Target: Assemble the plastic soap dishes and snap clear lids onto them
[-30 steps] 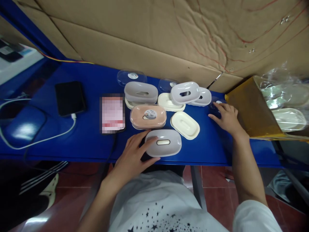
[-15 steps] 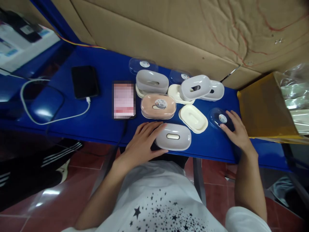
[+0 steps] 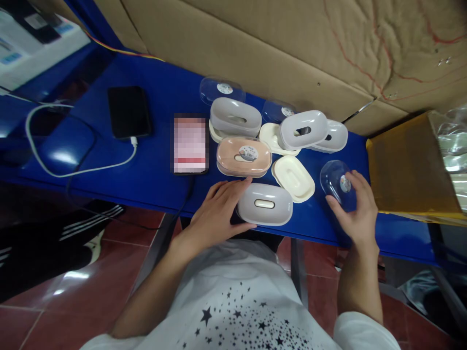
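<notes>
My left hand [image 3: 220, 205] is curved round the left end of a glossy grey oval box [image 3: 279, 210] at the table's front edge. Its thumb lies along the near side, its fingers on the far side. A cream piece shows in the box's slot. On the right, a clear oval lid [image 3: 332, 182] with a round sticker is gripped by my right hand [image 3: 355, 206], thumb on the near edge and fingers over the sticker side. Between the hands lies a cream oval base [image 3: 295, 177]. Just behind the grey box stands a peach oval box [image 3: 228, 163] under a clear cover.
Behind are more grey oval shells [image 3: 233, 114], another cream base [image 3: 269, 133] and clear lids [image 3: 211, 90]. A blurred-out phone [image 3: 189, 146] and a black device [image 3: 127, 112] with a white cable lie left. An open carton [image 3: 404, 165] stands right; another person's leg [image 3: 87, 221] is lower left.
My right hand has closed on the clear lid and tilted it up a little toward me. My left hand stays at the grey box. The whole view has shifted slightly.
</notes>
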The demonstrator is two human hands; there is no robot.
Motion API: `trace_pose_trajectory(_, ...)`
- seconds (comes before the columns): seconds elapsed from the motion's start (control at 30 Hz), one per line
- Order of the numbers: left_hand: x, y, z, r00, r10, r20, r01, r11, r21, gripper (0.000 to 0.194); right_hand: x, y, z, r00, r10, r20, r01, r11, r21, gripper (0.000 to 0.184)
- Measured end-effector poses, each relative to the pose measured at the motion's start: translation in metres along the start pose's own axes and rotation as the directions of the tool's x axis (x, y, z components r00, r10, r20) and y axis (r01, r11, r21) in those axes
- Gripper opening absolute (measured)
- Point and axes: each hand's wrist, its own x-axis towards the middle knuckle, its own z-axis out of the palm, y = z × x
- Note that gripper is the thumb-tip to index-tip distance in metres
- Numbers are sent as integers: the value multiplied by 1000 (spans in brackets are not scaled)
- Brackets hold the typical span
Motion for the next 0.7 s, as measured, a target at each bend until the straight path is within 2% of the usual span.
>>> trace_pose_trajectory(0.07,0,0,0,1000,-7,1,7,1000,-9,125,1,-27,2,990,-124,75,117,989,87,76)
trace_pose_trajectory(0.1,0,-1,1,1000,-7,-3,7,1000,-15,126,2,-42,5,966,-212,145,192,971,142,79)
trace_pose_trajectory(0.2,0,-2,3,1000,2,-23,-2,1000,-29,125,8,-81,20,853,-429,297,361,896,258,83)
trace_pose_trajectory(0.27,-1,-4,5,1000,11,-29,-12,999,-37,123,13,-96,31,806,-492,328,418,867,272,84)
trace_pose_trajectory(0.43,-1,-7,5,999,27,-36,-29,998,-63,116,23,-106,45,767,-541,345,483,841,245,88)
trace_pose_trajectory(0.7,1,-4,-1,1000,29,-5,-29,997,-70,110,21,-107,41,738,-575,352,547,816,185,87)
